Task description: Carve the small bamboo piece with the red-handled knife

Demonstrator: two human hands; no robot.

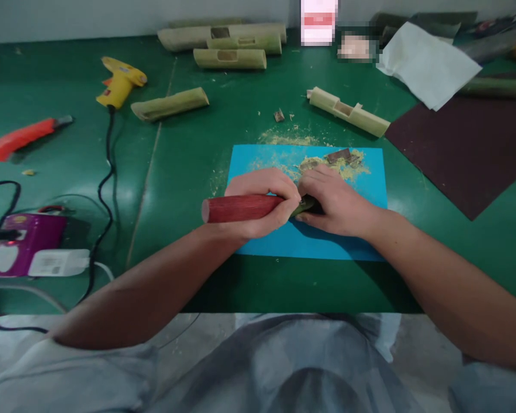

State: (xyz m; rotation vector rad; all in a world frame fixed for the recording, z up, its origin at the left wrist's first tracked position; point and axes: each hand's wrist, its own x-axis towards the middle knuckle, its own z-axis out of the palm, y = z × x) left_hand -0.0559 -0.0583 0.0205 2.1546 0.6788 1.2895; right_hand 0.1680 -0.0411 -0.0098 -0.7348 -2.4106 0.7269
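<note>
My left hand (264, 201) is wrapped round a tool with a thick red wooden handle (243, 209). The handle's butt points left, and its working end is hidden by my fingers. Close against it, my right hand (339, 201) is closed on a small dark green piece (307, 205) that looks like bamboo, mostly covered by the fingers. Both hands are over a blue sheet (266, 246) on the green table. Pale shavings (356, 163) and a dark brown scrap (337, 155) lie just beyond my right hand.
Cut bamboo tubes (230, 58) lie at the back, with a notched one (348, 112) beyond the sheet. A yellow glue gun (120, 80), a red-handled tool (23, 137) and a purple power socket (30, 241) with cables are left. Brown sandpaper (464, 149) and white paper (430, 63) lie right.
</note>
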